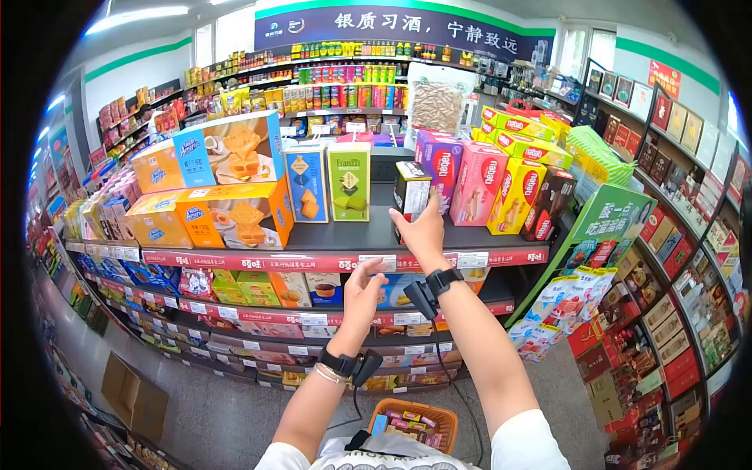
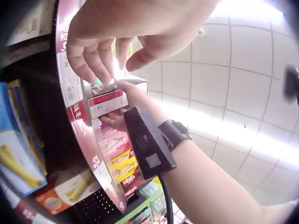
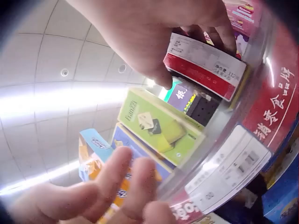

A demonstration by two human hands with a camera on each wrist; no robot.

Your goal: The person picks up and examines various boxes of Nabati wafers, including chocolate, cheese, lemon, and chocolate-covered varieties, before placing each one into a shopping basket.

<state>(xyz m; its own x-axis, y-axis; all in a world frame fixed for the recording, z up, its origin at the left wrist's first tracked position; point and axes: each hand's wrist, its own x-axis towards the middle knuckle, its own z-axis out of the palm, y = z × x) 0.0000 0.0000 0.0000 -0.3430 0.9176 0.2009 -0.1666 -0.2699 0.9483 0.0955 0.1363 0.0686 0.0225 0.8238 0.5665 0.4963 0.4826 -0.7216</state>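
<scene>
person's right hand (image 1: 423, 235) clamped on small box (image 1: 410, 194), left hand (image 1: 365, 290) nearby (fingers loosely bent), green box (image 1: 349, 182) left of grip

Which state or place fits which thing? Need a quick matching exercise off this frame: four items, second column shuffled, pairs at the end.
Things:
1. right hand
2. left hand
3. green Franzzi box
4. orange basket

States/places:
A. upright beside the narrow blue box
B. low in the head view, packets inside
C. gripping a small box
D. fingers loose, holding nothing

Pairs: 1-C; 2-D; 3-A; 4-B
</scene>
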